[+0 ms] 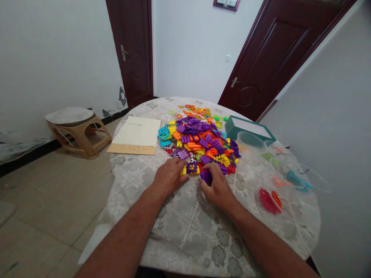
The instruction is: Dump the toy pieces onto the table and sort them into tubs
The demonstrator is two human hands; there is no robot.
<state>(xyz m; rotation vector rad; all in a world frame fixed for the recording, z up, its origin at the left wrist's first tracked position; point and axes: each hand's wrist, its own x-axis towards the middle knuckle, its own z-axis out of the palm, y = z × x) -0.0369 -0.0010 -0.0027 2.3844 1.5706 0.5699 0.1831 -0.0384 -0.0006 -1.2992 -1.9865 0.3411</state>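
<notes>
A heap of coloured plastic building pieces point(199, 139), purple, orange, yellow, blue and red, lies in the middle of a round table point(185, 231) with a patterned cloth. My left hand point(169, 175) rests at the heap's near edge, fingers curled onto a yellow and purple piece point(191, 168). My right hand point(216, 184) sits just right of it, fingers closed around a purple piece point(206, 176). Both forearms reach in from the bottom of the view.
Several clear plastic bowls point(268, 199) holding sorted red, orange, blue and green pieces stand at the right. A teal box point(247, 127) lies behind them. White paper on a brown envelope point(136, 135) lies at the left. A stool point(77, 129) stands on the floor; two dark doors are behind.
</notes>
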